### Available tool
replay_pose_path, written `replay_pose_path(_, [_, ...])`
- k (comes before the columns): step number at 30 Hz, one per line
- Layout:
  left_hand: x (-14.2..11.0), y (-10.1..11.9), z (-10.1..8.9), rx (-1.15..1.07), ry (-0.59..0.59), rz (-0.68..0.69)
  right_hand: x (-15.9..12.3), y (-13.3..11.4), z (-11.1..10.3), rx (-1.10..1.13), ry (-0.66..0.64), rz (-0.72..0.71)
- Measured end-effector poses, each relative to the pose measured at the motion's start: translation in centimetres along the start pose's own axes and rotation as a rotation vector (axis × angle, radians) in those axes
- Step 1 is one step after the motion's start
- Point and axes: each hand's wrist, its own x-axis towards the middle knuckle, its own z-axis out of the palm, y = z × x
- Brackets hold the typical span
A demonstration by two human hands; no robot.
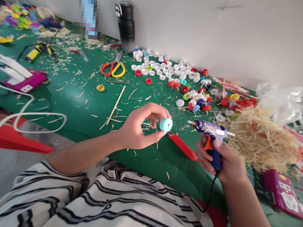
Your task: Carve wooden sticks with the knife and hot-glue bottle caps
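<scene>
Between thumb and fingertips, my left hand point(142, 127) pinches a light-blue bottle cap point(166, 124) with a small dark hole in its face. My right hand point(223, 158) grips a dark blue glue gun point(213, 129), its fingers near the orange trigger. The gun's nozzle points left toward the cap, with a gap between them. A glue stick sticks out of the gun's back. Below, on the green table point(131, 101), lies a red-handled knife point(183, 147), its blade partly hidden behind my left hand and the cap.
Orange-and-yellow scissors point(113, 67), a wooden stick point(115, 105) and a yellow cap point(100, 88) lie beyond my left hand. Loose white caps point(168, 72) run along the wall near a black bottle point(126, 26). A straw heap point(263, 141) and power strips point(283, 194) flank the right.
</scene>
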Motion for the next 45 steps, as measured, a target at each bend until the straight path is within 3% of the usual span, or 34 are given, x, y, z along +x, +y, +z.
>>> replay_pose_path(5, [0.3, -0.4, -0.1, 0.036, 0.166, 0.041, 0.1, -0.7, -1.1, -0.2, 0.22, -0.013])
replay_pose_path(10, [0.5, -0.9, -0.3, 0.044, 0.246, 0.047, 0.7, -1.2, -1.9, -0.344, 0.227, 0.116])
replay_pose_path(20, [0.6, -0.5, 0.0, 0.111, 0.142, 0.094, 1.4, -0.6, -3.7, -0.441, 0.199, 0.258])
replay_pose_path(26, [0.1, -0.6, 0.4, 0.152, 0.016, 0.088, 1.6, -0.7, -3.3, -0.53, 0.232, 0.289])
replay_pose_path(35, [0.1, -0.7, 0.0, 0.142, -0.079, -0.085, 1.8, -0.4, -3.4, -0.594, 0.268, 0.269])
replay_pose_path(38, [0.0, -0.6, 0.2, 0.138, -0.12, -0.107, 2.0, -0.3, -3.4, -0.732, 0.32, 0.239])
replay_pose_path(45, [-0.2, -0.1, 0.6, 0.124, -0.281, -0.153, 1.7, -0.7, -3.3, -1.279, 0.523, 0.261])
